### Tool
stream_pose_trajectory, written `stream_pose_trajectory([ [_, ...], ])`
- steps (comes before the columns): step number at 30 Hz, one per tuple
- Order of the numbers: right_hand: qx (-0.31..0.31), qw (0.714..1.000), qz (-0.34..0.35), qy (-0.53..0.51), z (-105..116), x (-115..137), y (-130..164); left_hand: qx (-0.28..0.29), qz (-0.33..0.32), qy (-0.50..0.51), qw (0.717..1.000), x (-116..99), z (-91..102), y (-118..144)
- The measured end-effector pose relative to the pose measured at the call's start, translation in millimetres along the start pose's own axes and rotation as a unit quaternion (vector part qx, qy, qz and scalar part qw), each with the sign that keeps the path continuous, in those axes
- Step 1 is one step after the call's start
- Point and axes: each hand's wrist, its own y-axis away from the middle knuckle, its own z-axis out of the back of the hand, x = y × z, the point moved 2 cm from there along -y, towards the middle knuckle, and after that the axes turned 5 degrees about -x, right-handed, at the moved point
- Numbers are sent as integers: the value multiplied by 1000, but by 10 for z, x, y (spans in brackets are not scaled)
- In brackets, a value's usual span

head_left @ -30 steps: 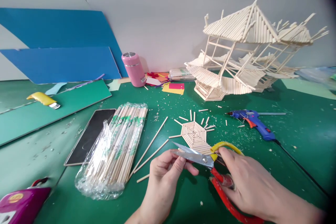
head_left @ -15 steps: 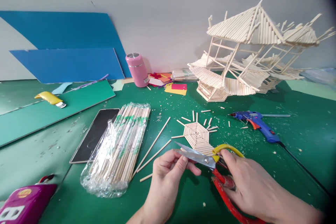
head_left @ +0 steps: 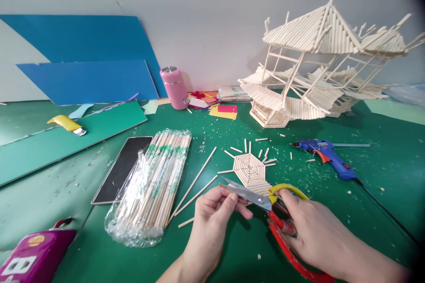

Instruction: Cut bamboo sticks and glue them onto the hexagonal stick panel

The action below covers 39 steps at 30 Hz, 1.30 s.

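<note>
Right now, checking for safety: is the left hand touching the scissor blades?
Touching. The head view shows the left hand fingertips pressed against the scissors blades.

A green table (head_left: 381, 172) carries everything, its top scattered with wood chips and short stick offcuts. At its left lie green boards with a yellow knife (head_left: 66, 124), a dark slab (head_left: 121, 170), a wrapped stick bundle (head_left: 154, 185) and a purple box (head_left: 33, 256) at the near corner; two loose sticks (head_left: 197, 185) and a hexagon of glued sticks (head_left: 250, 171) lie in the middle. Farther back stand blue sheets (head_left: 86, 79) against the wall, a pink can (head_left: 174, 87), coloured paper scraps (head_left: 222, 110) and a stick house (head_left: 318, 66), with a blue glue gun (head_left: 327, 154) at the right.
</note>
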Motion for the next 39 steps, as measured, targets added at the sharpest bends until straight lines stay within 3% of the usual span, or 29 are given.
stream_pose_trajectory([
  [11, -50, 998, 24, 3, 108, 75, -42, -10, -15, -41, 999, -40, 12, -27],
  [22, -7, 1000, 0, 16, 90, -43, -36, 8, -1, -46, 999, -14, -28, 7],
  [30, -29, 996, 0, -88, 253, 12, -8, 12, 19, 9, 1000, -29, -27, -2],
  [35, -98, 995, 11, -21, 193, -20, 70, 11, 4, 39, 999, -43, -14, -23],
  [39, -118, 993, 22, -8, 152, -17, 72, 13, 6, 31, 999, -35, -16, -16],
])
